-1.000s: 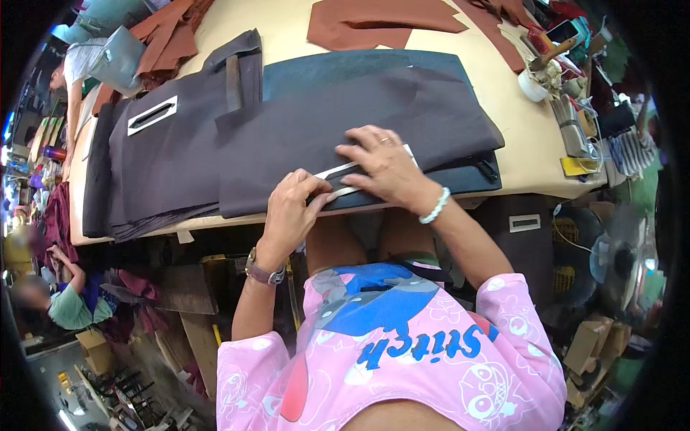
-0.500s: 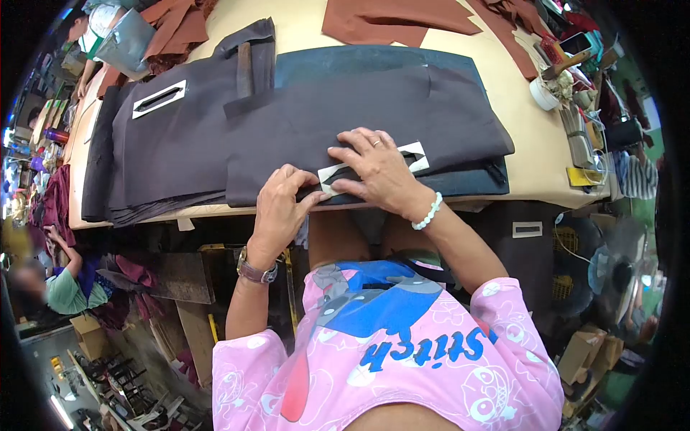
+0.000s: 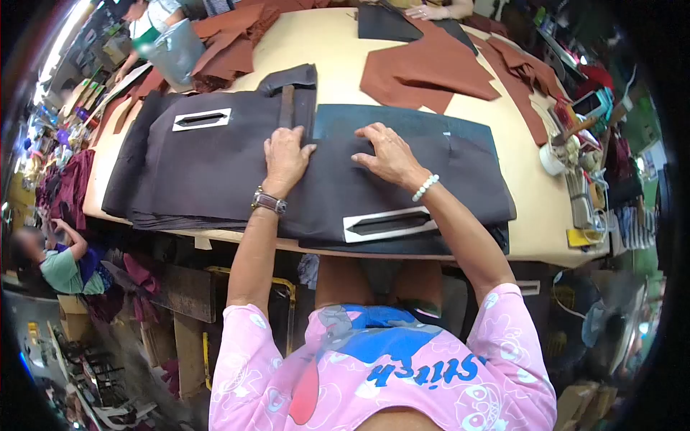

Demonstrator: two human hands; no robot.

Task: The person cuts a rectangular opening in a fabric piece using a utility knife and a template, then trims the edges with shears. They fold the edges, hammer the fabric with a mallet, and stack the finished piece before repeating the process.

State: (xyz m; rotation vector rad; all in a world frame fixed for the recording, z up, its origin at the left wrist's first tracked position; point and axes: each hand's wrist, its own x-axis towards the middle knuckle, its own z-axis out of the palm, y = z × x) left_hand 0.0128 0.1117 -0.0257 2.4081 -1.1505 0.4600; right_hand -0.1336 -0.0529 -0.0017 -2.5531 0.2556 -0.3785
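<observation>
Hands have moved: left hand [image 3: 286, 154] and right hand [image 3: 388, 154] left the white patch [image 3: 388, 224], fingers [image 3: 374, 136] spread flat on dark cloth [image 3: 327, 197].

At near edge of table [image 3: 323, 43]: L stack [image 3: 194, 165] & R stack [image 3: 467, 179] of fabric side by side, R overlapping L. On R stack's near edge: slotted patch [image 3: 388, 224]; on L stack's far side: 2nd patch [image 3: 202, 119]. Flat where stacks meet: left hand [image 3: 285, 154]; just beside, on R stack: right hand [image 3: 388, 154]. Behind stacks: cut pieces [image 3: 431, 75]. At table's R edge: cup [image 3: 552, 159], phone [image 3: 591, 104] behind it.
</observation>
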